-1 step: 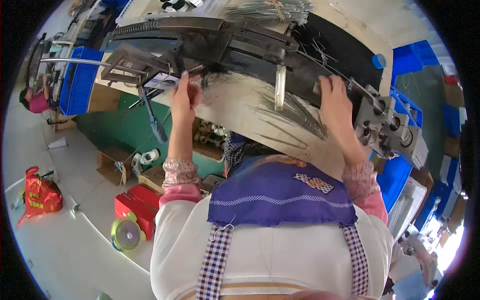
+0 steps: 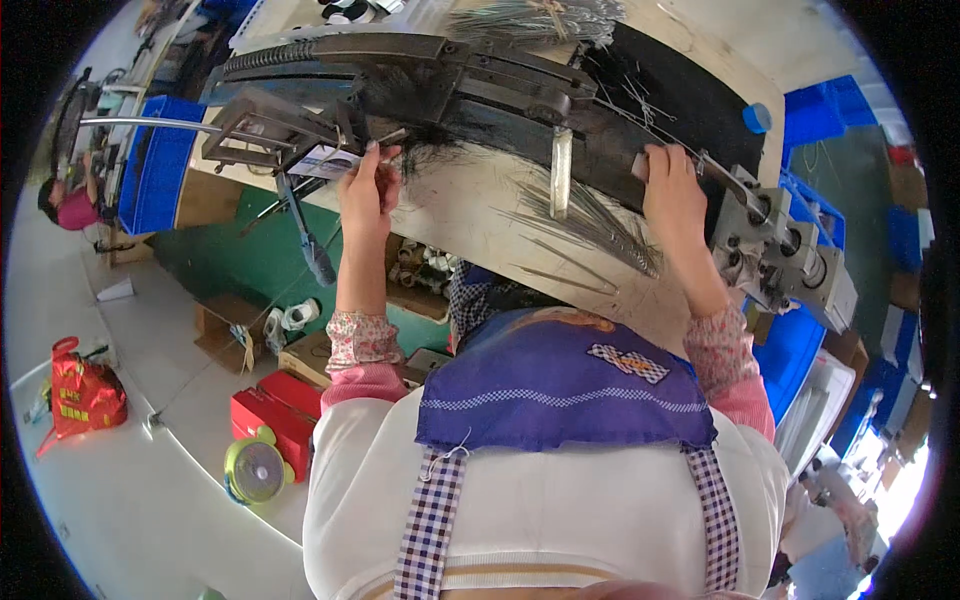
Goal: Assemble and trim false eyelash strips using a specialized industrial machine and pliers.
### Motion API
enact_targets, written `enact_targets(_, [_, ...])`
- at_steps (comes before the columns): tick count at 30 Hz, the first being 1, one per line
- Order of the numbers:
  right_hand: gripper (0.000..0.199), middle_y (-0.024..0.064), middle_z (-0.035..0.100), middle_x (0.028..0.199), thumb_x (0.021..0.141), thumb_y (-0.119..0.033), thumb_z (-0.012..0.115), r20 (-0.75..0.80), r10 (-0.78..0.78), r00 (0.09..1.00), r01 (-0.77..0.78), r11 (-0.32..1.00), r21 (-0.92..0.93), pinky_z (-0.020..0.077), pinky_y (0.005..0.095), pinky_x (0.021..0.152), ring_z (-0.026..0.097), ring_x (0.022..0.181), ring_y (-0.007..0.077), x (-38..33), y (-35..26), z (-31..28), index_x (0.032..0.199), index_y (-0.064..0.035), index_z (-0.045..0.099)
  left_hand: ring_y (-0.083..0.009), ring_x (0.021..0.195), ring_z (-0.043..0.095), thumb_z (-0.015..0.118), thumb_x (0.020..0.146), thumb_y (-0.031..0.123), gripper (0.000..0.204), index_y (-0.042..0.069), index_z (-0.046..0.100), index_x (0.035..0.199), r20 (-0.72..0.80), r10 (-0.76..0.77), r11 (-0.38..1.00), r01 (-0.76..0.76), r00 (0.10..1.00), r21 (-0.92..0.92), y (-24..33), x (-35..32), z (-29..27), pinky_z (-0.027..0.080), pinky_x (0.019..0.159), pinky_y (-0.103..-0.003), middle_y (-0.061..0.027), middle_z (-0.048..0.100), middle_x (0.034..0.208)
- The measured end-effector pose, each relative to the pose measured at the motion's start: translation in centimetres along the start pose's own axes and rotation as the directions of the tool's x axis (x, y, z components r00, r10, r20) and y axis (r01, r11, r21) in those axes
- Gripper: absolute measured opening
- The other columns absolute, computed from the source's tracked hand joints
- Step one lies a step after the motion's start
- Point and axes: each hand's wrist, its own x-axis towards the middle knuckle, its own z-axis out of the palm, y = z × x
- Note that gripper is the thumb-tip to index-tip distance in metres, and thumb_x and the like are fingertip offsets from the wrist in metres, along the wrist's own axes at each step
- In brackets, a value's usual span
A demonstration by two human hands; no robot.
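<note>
A long dark metal machine point(image 2: 470, 70) runs across a wooden bench point(image 2: 470, 215). My left hand point(image 2: 368, 195) reaches up to its front edge, fingers pinched on a tuft of thin black fibres point(image 2: 425, 155) hanging from the machine. My right hand point(image 2: 672, 195) is further right, fingers curled over a small grey metal piece point(image 2: 640, 165) on the machine's rail. Between the hands, a flat metal strip point(image 2: 560, 170) hangs down over a fan of loose dark fibres point(image 2: 590, 220) lying on the bench. Another fibre bundle point(image 2: 540, 15) lies at the far edge.
A grey roller unit point(image 2: 790, 265) ends the machine at the right. Blue crates stand at left point(image 2: 155, 165) and right point(image 2: 800, 110). On the floor are a red bag point(image 2: 85, 395), a red box point(image 2: 275, 415) and a yellow round object point(image 2: 255, 470). Another person point(image 2: 65, 205) is at far left.
</note>
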Motion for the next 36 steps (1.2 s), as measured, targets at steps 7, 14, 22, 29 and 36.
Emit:
enact_targets(7, [0.040,0.0191,0.063,0.088,0.090,-0.042,0.056,0.440,0.233,0.867,-0.262,0.965,0.005,0.0506,0.0477,0.063,0.064,0.080,0.0370,1.6,0.6,-2.1,0.098,-0.0033,0.050,-0.0063,0.043,0.030,0.051,0.097,0.026,0.025,0.006,0.052,0.082,-0.103,0.187,0.950,-0.207,0.977,-0.233,-2.7,-1.9,3.1,0.021,0.038,-0.024,0.0041,0.038,0.060])
enact_targets(14, [0.030,0.0195,0.056,0.109,0.089,-0.017,0.050,0.380,0.065,0.923,-0.141,0.975,0.175,0.0542,0.0419,0.067,0.064,0.091,0.0331,-1.3,1.7,-1.3,0.113,-0.0005,0.052,-0.0044,0.041,0.028,0.049,0.097,0.024,0.024,0.004,0.054,0.085,0.869,-0.171,0.957,0.287,0.465,0.035,1.4,-10.1,21.7,0.017,0.036,-0.022,0.0053,0.035,0.055])
enact_targets(22, [0.009,0.0152,0.058,0.074,0.082,-0.010,0.054,0.211,-0.170,0.963,0.122,0.967,0.222,0.0497,0.0398,0.057,0.062,0.071,0.0299,-5.2,0.1,-10.2,0.087,-0.0058,0.048,-0.0049,0.039,0.029,0.049,0.097,0.026,0.023,0.007,0.052,0.084,0.645,-0.307,0.913,0.409,0.699,-0.009,-0.7,-6.6,22.2,0.018,0.036,-0.022,0.0059,0.037,0.058])
enact_targets(29, [0.012,0.0134,0.060,0.072,0.082,-0.010,0.061,0.023,-0.090,0.996,0.069,0.881,0.468,0.0491,0.0418,0.059,0.062,0.069,0.0349,0.5,1.1,-13.4,0.091,-0.0063,0.054,-0.0051,0.040,0.030,0.048,0.098,0.024,0.021,0.007,0.052,0.087,0.657,-0.340,0.895,0.447,0.673,0.005,-1.0,-7.2,24.1,0.020,0.037,-0.022,0.0057,0.036,0.058])
enact_targets(36, [0.019,0.0179,0.064,0.094,0.083,-0.005,0.056,-0.115,-0.141,0.983,0.171,0.930,0.325,0.0501,0.0406,0.074,0.062,0.090,0.0342,7.1,2.5,-10.0,0.101,-0.0050,0.062,-0.0047,0.043,0.029,0.046,0.099,0.025,0.025,0.006,0.053,0.084,0.487,-0.067,0.964,0.183,0.871,-0.194,-2.1,-7.1,21.9,0.020,0.039,-0.022,0.0043,0.039,0.056])
